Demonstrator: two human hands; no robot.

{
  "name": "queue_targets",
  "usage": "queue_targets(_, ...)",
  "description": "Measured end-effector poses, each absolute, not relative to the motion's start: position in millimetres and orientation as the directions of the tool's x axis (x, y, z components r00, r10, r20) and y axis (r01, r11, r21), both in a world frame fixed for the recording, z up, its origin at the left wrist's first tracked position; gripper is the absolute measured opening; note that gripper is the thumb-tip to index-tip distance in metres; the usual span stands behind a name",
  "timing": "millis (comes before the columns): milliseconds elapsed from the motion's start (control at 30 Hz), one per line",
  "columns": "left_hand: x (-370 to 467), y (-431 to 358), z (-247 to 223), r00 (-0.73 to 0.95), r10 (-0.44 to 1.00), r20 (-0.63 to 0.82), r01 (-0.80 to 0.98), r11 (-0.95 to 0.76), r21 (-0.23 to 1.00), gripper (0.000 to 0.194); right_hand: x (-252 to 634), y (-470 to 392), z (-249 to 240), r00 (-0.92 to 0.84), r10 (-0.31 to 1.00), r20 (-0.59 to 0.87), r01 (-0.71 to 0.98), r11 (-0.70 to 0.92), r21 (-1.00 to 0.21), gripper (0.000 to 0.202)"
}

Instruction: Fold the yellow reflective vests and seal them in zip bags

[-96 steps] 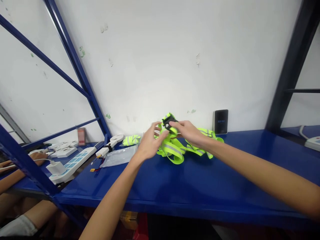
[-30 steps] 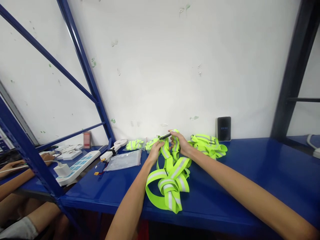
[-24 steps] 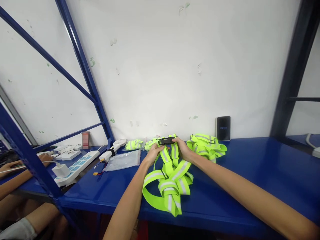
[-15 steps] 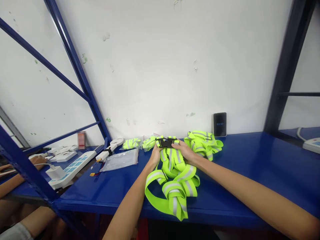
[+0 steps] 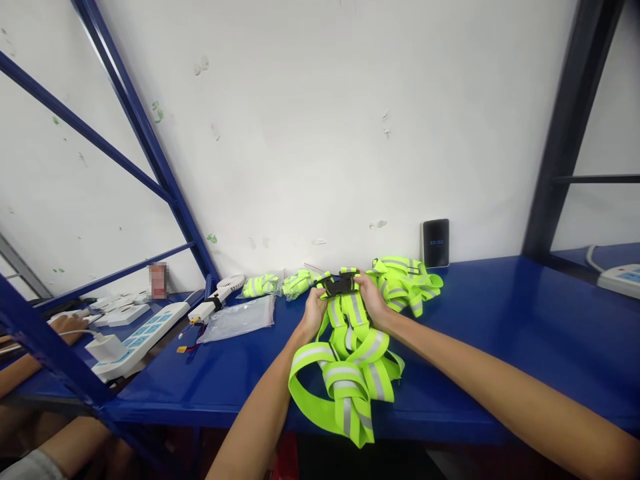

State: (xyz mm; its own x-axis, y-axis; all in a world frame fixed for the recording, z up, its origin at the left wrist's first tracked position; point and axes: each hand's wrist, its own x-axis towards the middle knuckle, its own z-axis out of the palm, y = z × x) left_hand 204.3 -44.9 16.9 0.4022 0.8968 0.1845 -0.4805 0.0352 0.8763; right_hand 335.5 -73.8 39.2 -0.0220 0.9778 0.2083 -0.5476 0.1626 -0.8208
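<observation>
Nearby — left of the buckle (image 5: 341, 287) — clear bags (image 5: 291, 298) hold neon straps (image 5: 260, 286).

Left hand (image 5: 314, 311) and right hand (image 5: 373, 301) (both curled inward) sit close together

Hidden fingers, cropped limbs, unreadable surfaces.
The fingers of the left hand (image 5: 315, 313) and right hand (image 5: 373, 303) are partly hidden by the black buckle (image 5: 341, 286); both forearms are cropped. The reddish item (image 5: 159, 281) is blurred (pixelated, in fact). A co-worker's arm (image 5: 20, 375) is partly covered by the blue post (image 5: 65, 363).
</observation>
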Motion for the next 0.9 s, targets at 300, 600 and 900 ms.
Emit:
queue_targets(300, 192, -41, 22, 0.369, 0.896, 0.246, -0.492, -0.036, 0.87, 0.04, 359, -69, 47, -0.084, 0.97, 0.227, -0.543, 0.146, -0.827, 0.033)
queue_targets(600, 176, -30, 19, 0.139, 0.942, 0.305, -0.336, -0.245, 0.909, 0.046, 367, -64, 31, -0.213, 0.955, 0.208, -0.433, 0.098, -0.896, 0.028)
queue_targets(900, 184, -32, 6, 0.269, 0.889, 0.369, -0.226, -0.315, 0.922, 0.051, 366, -64, 28, -0.118, 0.979, 0.167, -0.44, 0.099, -0.893, 0.051)
